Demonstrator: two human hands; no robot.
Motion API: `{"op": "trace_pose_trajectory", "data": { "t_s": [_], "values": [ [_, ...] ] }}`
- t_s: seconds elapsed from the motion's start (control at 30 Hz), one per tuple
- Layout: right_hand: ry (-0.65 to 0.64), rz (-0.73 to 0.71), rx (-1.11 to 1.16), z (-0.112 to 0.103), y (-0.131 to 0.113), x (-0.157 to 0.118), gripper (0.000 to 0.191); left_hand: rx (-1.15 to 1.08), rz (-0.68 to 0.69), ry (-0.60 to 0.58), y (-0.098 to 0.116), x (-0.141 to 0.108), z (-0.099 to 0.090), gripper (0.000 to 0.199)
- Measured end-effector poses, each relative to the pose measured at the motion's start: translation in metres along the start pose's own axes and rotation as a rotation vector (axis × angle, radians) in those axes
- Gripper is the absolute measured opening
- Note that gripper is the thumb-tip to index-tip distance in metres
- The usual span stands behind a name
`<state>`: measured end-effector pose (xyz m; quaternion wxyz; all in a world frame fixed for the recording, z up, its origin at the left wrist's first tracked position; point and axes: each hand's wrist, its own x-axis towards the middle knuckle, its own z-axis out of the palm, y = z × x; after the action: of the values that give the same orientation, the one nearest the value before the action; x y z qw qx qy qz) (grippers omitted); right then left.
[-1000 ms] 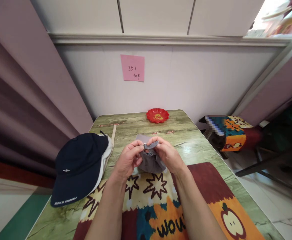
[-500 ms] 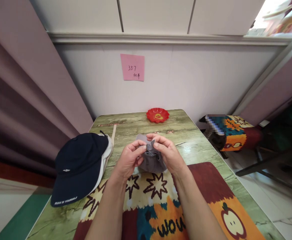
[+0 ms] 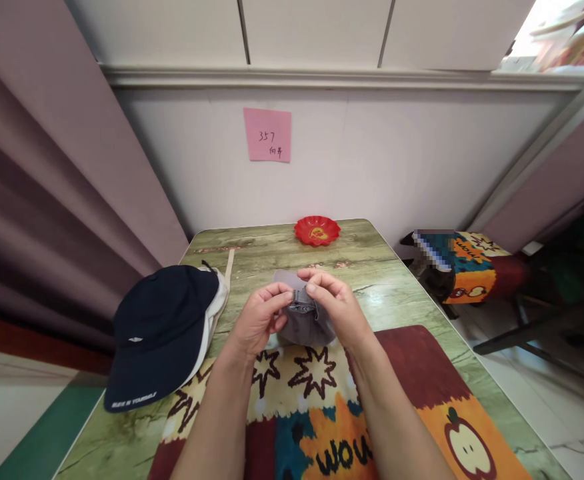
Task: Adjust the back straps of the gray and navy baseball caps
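Observation:
A grey baseball cap (image 3: 305, 331) is between my hands over the table's middle, its back strap (image 3: 299, 295) and opening turned toward me. My left hand (image 3: 259, 313) pinches the strap near its buckle between thumb and forefinger. On the other side, my right hand (image 3: 339, 305) grips the strap's end with thumb and fingers. The cap's far side is partly hidden behind my fingers. To the left lies a navy cap (image 3: 165, 303) with white lettering on its brim, on top of a white cap (image 3: 215, 308) that shows along its right edge.
A red scalloped dish (image 3: 317, 231) stands at the back of the wood-patterned table (image 3: 267, 243). Under my forearms lies a colourful mat (image 3: 412, 367). Beyond the right edge is a stool with a patterned cover (image 3: 472, 267). A pink note (image 3: 267, 135) hangs on the wall.
My right fingers have shifted slightly along the strap of the grey cap, and the strap end stands up less. My left hand keeps its pinch. The view has moved a little.

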<state>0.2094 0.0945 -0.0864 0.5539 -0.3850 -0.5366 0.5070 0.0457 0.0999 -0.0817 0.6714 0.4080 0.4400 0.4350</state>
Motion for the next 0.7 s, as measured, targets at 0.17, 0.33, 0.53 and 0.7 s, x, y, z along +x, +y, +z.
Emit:
{"op": "trace_pose_trajectory", "data": {
  "t_s": [0.17,0.33,0.53,0.7],
  "values": [
    [0.063,-0.041,-0.232,-0.0016,-0.0052,-0.0011,0.020,0.036,0.026,-0.006,0.0001,-0.0010,0.0013,0.035],
    [0.101,-0.012,-0.286,0.0001,-0.0062,-0.0013,0.019,0.037,0.032,-0.032,-0.0016,-0.0006,0.0016,0.036],
    [0.087,-0.019,-0.288,0.0008,-0.0078,-0.0017,0.017,0.065,0.031,-0.038,-0.0034,-0.0001,0.0016,0.039],
    [-0.017,-0.038,-0.295,-0.0035,-0.0089,-0.0020,0.016,0.091,0.031,-0.038,-0.0021,-0.0010,0.0022,0.043]
  ]
}}
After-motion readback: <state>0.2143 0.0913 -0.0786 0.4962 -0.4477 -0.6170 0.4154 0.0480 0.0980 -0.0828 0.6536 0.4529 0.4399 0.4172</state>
